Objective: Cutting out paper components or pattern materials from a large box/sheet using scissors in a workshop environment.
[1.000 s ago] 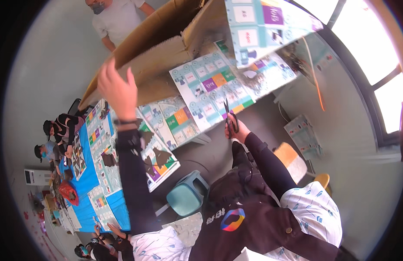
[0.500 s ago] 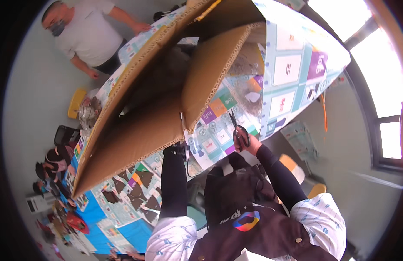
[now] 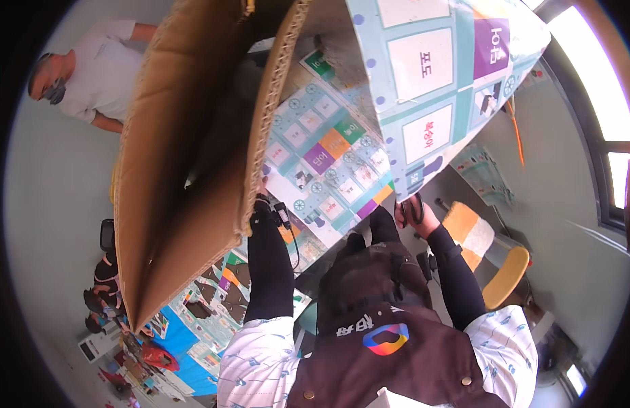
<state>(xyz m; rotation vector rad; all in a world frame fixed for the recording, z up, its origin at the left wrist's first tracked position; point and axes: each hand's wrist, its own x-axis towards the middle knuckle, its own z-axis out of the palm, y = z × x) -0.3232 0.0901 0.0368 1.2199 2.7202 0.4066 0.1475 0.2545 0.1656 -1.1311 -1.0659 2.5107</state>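
A big brown cardboard box [image 3: 172,129] stands tilted in front of me, its flaps spread and its inside dark. Printed pale blue paper [image 3: 434,88] with picture cards on it covers its right side and hangs over the edge. Black-handled scissors [image 3: 416,208] are in my right hand [image 3: 426,222], fingers closed round the handles by the paper's lower edge; the blades are hidden behind the paper. My left hand [image 3: 263,185] is at the near flap, mostly hidden by it, so its fingers do not show. More printed sheet [image 3: 332,160] lies between the flap and the paper.
A person in a white shirt [image 3: 100,58] stands beyond the box at upper left. Further people sit at the far left by a blue-covered table [image 3: 199,381]. A yellow chair [image 3: 506,275] is to my right, near the wall and windows [image 3: 587,81].
The box and its paper have shifted nearer and turned in view. My right hand has moved right with the scissors, whose blades have gone behind the paper. A sliver of my left hand now shows.
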